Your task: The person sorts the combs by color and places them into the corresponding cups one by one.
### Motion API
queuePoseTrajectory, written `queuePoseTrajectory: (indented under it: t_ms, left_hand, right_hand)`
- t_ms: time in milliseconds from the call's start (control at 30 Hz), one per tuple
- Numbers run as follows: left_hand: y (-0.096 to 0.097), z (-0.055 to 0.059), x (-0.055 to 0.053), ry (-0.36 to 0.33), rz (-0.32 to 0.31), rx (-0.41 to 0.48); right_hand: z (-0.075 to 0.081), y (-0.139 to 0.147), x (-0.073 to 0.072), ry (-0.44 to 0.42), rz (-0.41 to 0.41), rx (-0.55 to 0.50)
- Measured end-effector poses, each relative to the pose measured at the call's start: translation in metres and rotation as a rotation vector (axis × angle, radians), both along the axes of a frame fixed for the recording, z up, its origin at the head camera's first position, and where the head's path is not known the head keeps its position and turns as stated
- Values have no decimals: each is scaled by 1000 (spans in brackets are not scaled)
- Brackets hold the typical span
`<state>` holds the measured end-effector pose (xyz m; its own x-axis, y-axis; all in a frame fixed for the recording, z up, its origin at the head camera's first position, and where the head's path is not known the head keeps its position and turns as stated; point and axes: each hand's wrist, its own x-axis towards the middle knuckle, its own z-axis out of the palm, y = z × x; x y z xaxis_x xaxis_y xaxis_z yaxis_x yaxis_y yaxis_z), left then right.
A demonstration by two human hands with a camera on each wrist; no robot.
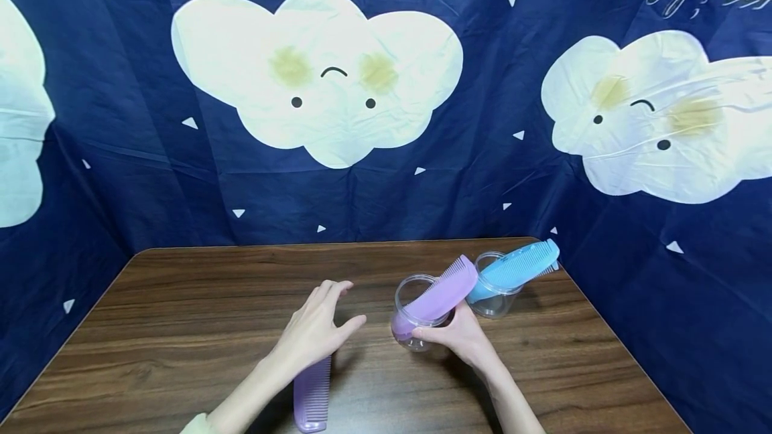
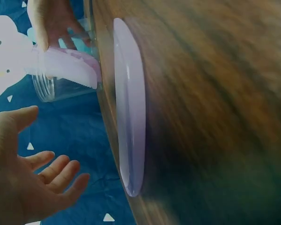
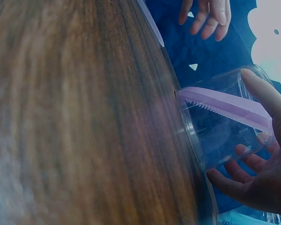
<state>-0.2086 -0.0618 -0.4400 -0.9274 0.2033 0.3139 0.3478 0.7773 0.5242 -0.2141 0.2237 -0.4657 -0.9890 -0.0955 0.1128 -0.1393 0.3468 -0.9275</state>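
Note:
My right hand [image 1: 463, 339] grips a clear plastic jar [image 1: 416, 343] by its side, thumb near the rim and fingers around the far wall. A purple comb [image 1: 443, 292] leans in this jar, its upper end sticking out past the rim to the right. With fingers spread and nothing in them, my left hand [image 1: 312, 333] hovers over the table, left of the jar. Below it a second purple comb [image 1: 312, 397] lies on the table, partly hidden by the hand and wrist in the head view; the left wrist view shows that comb [image 2: 131, 112] along its length.
Just behind and right of the gripped jar stands another clear jar [image 1: 496, 305]. A blue comb [image 1: 520, 265] leans out of it to the right, with more blue teeth showing behind. The wooden table [image 1: 211, 313] meets a dark blue cloth [image 1: 356, 199] with cloud prints.

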Motion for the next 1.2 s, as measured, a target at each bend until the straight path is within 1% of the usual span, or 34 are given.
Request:
queuePoseTrajectory:
  t_ms: [233,533,733,900,1200]
  left_hand:
    - [-9,-3,5,-11,25,-52]
    - [-19,-6,10,-41,55,-103]
    - [-23,-7,15,-59,68,-140]
    - [-26,-10,20,-68,87,-169]
    - [-31,-14,25,-126,88,-204]
  right_hand:
    - [1,0,0,-7,-17,10]
    - [1,0,0,7,-15,19]
    - [0,0,0,-10,-30,13]
    - [0,1,-1,-7,-19,8]
    - [0,0,0,4,-14,6]
